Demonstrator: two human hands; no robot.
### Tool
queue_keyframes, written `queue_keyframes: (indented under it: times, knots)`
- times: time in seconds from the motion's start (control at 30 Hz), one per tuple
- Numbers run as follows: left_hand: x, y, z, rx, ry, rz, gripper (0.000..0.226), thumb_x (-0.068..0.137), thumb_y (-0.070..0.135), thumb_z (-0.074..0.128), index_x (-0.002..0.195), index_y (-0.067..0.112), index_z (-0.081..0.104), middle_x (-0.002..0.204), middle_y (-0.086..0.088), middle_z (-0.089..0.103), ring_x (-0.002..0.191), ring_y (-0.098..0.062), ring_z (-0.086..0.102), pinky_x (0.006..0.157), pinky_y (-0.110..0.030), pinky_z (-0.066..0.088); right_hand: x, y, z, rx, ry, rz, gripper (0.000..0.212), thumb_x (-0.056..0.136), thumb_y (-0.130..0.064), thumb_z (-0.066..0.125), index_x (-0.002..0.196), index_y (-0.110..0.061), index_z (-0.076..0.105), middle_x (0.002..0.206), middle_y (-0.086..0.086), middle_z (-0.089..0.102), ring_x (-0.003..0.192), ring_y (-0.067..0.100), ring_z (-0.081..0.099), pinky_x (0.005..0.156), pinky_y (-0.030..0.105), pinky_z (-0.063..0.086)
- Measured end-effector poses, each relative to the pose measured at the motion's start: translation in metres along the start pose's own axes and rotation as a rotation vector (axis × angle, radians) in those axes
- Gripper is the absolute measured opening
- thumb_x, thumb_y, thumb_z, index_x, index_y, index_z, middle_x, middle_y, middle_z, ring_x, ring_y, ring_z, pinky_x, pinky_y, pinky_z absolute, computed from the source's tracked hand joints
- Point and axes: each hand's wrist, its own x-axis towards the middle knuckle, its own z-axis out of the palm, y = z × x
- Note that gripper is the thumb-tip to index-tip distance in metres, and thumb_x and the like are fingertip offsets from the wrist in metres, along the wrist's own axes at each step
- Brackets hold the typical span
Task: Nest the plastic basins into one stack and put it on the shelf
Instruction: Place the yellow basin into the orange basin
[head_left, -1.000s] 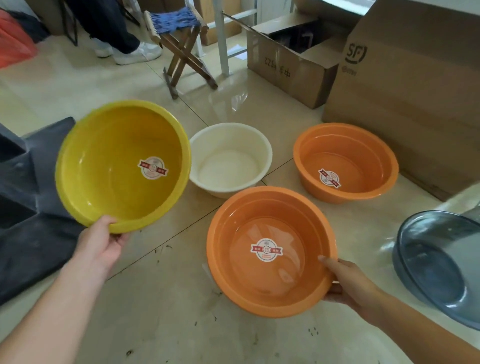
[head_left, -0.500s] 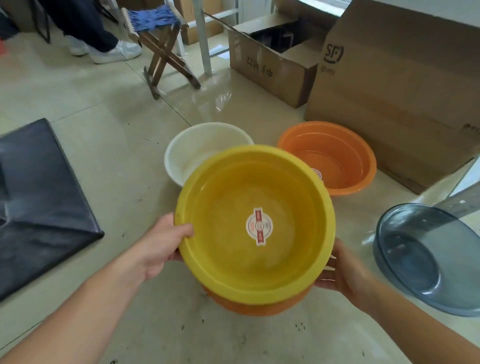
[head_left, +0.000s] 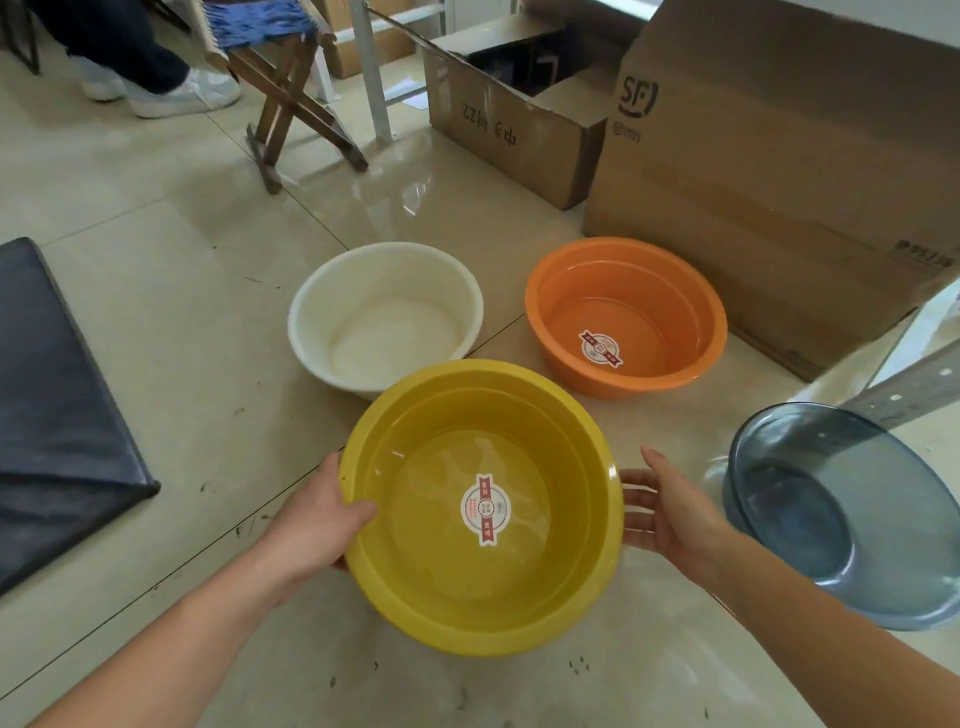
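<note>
Since half a second ago the yellow basin (head_left: 483, 506) has settled fully, hiding the orange one beneath. The left hand (head_left: 317, 512) clamps its nine o'clock rim; the right hand (head_left: 670, 512) has let go, fingers spread. Four glossy round basins show on the tiled floor (head_left: 171, 322): yellow, white (head_left: 384, 317), orange (head_left: 626, 317), translucent blue (head_left: 841, 514).

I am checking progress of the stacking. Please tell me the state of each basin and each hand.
Yellow basin: upright, gripped at the rim.
White basin: upright, empty, on floor.
Orange basin: upright, empty, on floor.
Blue basin: tilted, empty.
Left hand: gripping yellow rim.
Right hand: open beside it.
</note>
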Motion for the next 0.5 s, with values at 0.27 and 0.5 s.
queue_keyframes:
  times: [0.27, 0.5]
  knots:
    - [0.011, -0.013, 0.013, -0.219, -0.016, -0.073, 0.025, 0.094, 0.044, 0.062, 0.118, 0.041, 0.055, 0.121, -0.002, 0.069, 0.104, -0.023, 0.068, 0.08, -0.044, 0.058, 0.045, -0.058, 0.002, 0.261, 0.083, -0.031, 0.058, 0.102, -0.045, 0.059, 0.139, -0.003, 0.048, 0.13, 0.027, 0.061, 0.113, 0.041, 0.068, 0.082, 0.047, 0.06]
    - [0.02, -0.032, 0.023, -0.436, -0.027, -0.16, 0.033, 0.099, 0.034, 0.061, 0.131, 0.032, 0.056, 0.115, -0.002, 0.075, 0.102, -0.028, 0.07, 0.073, -0.042, 0.055, 0.079, -0.104, 0.007, 0.588, 0.128, -0.072, 0.041, 0.097, -0.016, 0.072, 0.132, -0.013, 0.051, 0.109, 0.016, 0.062, 0.114, 0.038, 0.064, 0.085, 0.049, 0.064]
